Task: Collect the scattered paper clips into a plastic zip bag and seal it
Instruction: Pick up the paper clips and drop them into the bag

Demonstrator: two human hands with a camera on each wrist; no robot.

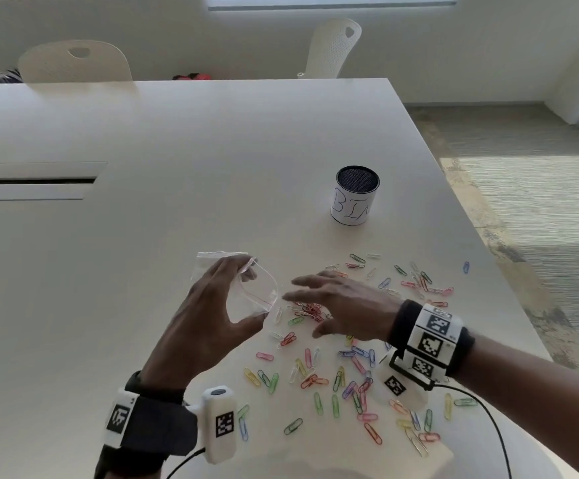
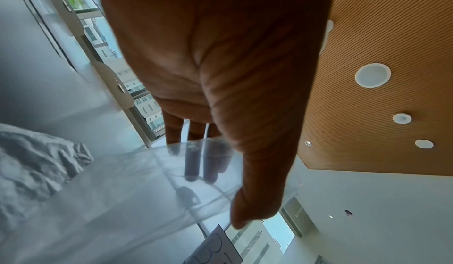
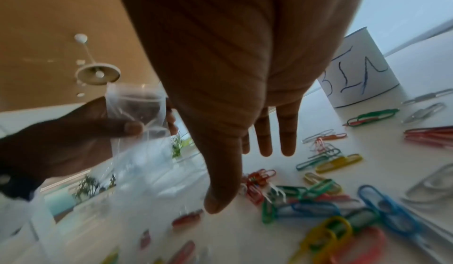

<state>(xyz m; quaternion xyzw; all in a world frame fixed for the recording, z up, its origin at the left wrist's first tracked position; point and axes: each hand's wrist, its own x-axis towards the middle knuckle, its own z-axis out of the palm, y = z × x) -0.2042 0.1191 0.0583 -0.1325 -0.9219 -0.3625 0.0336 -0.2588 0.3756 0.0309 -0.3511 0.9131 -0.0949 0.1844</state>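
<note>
My left hand (image 1: 252, 292) holds a small clear zip bag (image 1: 264, 288) just above the white table, thumb below and fingers on top. The bag's red-lined mouth is bowed open toward the right. In the left wrist view the fingers (image 2: 191, 163) show through the bag (image 2: 147, 181). My right hand (image 1: 302, 305) hovers flat with straight, spread fingers over a clump of red paper clips (image 1: 310, 311) beside the bag's mouth, holding nothing. Several coloured paper clips (image 1: 315, 371) lie scattered on the table under and around it. In the right wrist view the clips (image 3: 318, 206) lie beneath the thumb, and the bag (image 3: 137, 113) is to the left.
A black mesh cup with a white "BIN" label (image 1: 355, 195) stands behind the clips, also seen as the cup (image 3: 360, 68) in the right wrist view. The table's right edge (image 1: 481, 236) runs close to the outer clips. A cable slot (image 1: 32, 181) lies far left. Two white chairs (image 1: 74, 60) stand behind.
</note>
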